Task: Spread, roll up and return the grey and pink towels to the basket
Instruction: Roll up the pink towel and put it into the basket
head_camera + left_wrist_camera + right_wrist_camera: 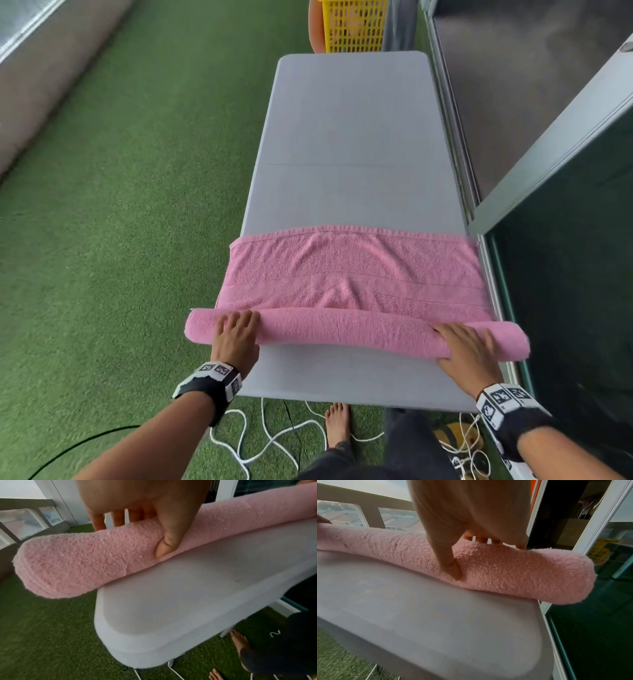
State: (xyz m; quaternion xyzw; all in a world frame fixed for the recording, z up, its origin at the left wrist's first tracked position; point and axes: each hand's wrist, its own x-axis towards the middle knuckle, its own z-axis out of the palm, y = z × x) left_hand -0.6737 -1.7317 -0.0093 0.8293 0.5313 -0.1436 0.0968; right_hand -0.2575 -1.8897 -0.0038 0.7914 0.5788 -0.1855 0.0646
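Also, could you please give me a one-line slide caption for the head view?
Both hands, left hand and right hand, roll the pink towel along the grey table.

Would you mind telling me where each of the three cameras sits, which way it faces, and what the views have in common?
Head: worn on the head, looking forward and down the grey table; shows both forearms, left hand, right hand, a bare foot, and the yellow basket beyond the far end.
Left wrist: looks along the left hand at the pink towel roll's left end; thumb presses it.
Right wrist: looks along the right hand at the roll's right end.
Shared: all three show the pink roll on the table.
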